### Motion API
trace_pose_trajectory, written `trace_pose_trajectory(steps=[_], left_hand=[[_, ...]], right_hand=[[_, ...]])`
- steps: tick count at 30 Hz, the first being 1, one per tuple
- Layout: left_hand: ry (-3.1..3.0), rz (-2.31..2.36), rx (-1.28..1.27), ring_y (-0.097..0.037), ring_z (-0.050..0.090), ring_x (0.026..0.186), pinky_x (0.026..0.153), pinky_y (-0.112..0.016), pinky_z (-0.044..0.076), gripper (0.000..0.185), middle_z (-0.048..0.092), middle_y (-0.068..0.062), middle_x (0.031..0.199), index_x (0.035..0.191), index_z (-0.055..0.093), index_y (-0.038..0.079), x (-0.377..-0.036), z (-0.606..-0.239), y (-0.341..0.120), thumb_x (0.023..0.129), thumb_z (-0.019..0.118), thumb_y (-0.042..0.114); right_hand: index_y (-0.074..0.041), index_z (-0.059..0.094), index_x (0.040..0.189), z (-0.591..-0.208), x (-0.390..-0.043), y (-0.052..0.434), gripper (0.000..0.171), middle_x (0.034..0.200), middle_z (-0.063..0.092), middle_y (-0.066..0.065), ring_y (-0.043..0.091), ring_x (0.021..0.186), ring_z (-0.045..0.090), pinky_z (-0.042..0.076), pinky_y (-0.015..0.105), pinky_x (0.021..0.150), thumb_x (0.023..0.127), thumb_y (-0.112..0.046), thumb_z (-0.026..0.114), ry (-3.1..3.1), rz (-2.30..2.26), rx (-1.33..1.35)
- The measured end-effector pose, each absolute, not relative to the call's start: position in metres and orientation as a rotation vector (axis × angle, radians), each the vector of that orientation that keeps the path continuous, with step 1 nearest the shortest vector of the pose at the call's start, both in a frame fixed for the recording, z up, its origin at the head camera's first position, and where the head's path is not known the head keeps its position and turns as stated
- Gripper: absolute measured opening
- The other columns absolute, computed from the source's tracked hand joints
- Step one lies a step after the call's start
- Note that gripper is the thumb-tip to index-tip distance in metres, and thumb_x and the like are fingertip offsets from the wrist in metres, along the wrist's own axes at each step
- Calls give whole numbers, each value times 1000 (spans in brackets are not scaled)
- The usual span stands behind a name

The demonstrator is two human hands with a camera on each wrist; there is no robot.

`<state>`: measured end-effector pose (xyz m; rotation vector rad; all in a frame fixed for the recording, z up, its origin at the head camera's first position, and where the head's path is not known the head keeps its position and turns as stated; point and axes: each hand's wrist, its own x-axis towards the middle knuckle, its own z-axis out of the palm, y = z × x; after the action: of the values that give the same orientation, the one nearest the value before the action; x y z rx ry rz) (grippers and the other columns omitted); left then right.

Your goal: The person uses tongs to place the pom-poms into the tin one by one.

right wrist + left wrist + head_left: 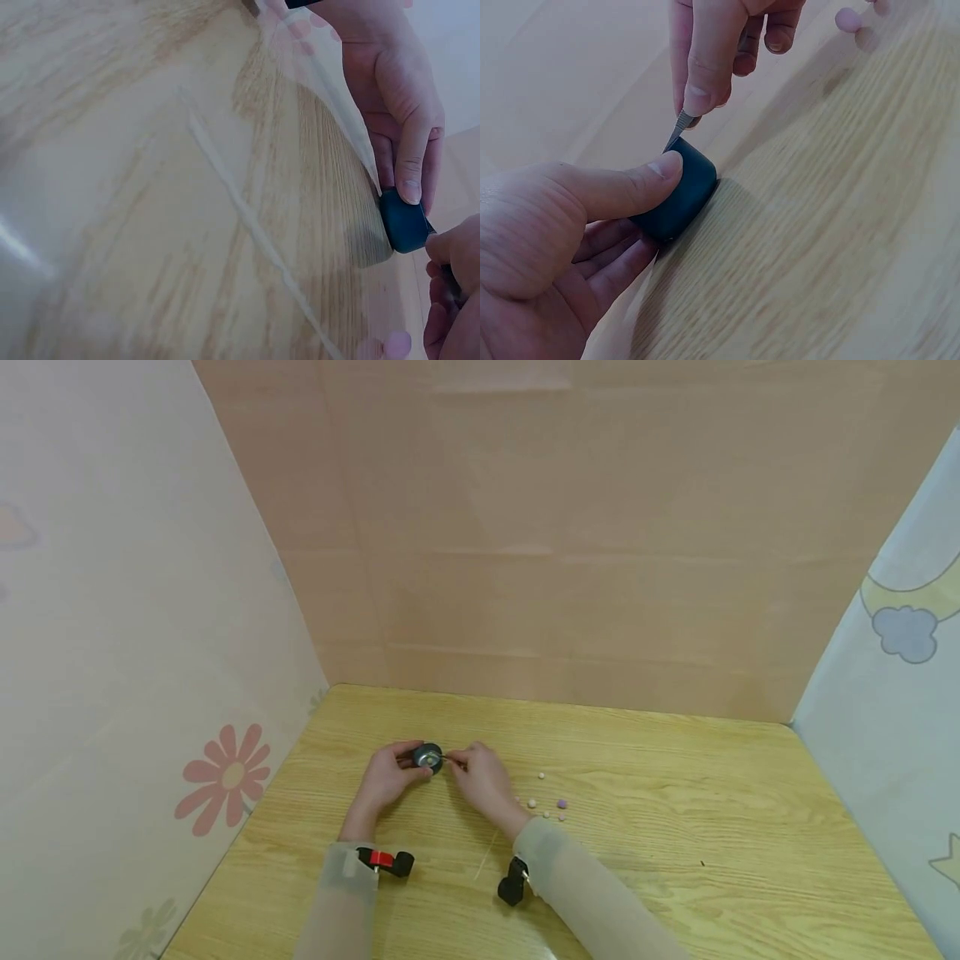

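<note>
The left hand (386, 777) grips a small dark spool (428, 757) on the desk (675, 827) while the right hand's (480, 777) fingers pinch a thin metal tool (676, 131) at its edge, the beads (547, 802) at three o'clock seemingly not yet strung.

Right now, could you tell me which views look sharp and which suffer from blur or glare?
Head view: evenly lit, sharp, hands small. Left wrist view: dark spool crisp, casting a soft shadow. Right wrist view: pale translucent haze veils the table; spool still clear.
</note>
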<state>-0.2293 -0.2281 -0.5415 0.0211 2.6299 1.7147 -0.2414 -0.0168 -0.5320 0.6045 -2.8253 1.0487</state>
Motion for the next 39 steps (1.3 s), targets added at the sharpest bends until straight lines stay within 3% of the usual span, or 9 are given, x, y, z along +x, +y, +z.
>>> trace_pose_trajectory(steps=[11, 20, 29, 39], left_hand=[[2646, 1707, 11, -38, 68, 125, 100, -41, 59, 59, 63, -24, 142, 146, 64, -1, -229, -543, -229, 91, 86, 2], [2648, 1697, 9, -38, 67, 125, 103, -43, 58, 59, 63, -24, 142, 146, 63, -1, -230, -542, -228, 91, 86, 4], [2667, 1692, 15, -38, 68, 124, 102, -42, 59, 60, 63, -24, 140, 145, 65, -1, -228, -544, -230, 89, 87, 2], [2632, 1714, 20, -38, 67, 125, 103, -44, 58, 60, 63, -23, 142, 146, 64, 0, -229, -544, -231, 90, 87, 3]], right_hand=[[-17, 85, 116, -528, -242, -9, 18, 95, 71, -2, 12, 80, 61, 52, 29, 65, 102, -19, 74, -2798, 974, 643], [-18, 84, 118, -519, -239, 27, 18, 110, 75, 0, 23, 103, 67, 59, 44, 86, 103, -24, 76, -2685, 1089, 671], [-15, 85, 114, -509, -227, 85, 16, 86, 66, -12, 11, 79, 55, 50, 31, 67, 99, -20, 80, -2612, 975, 733], [-16, 86, 110, -514, -210, 150, 16, 87, 65, -16, 8, 79, 54, 49, 28, 63, 95, -18, 85, -2633, 912, 663]])
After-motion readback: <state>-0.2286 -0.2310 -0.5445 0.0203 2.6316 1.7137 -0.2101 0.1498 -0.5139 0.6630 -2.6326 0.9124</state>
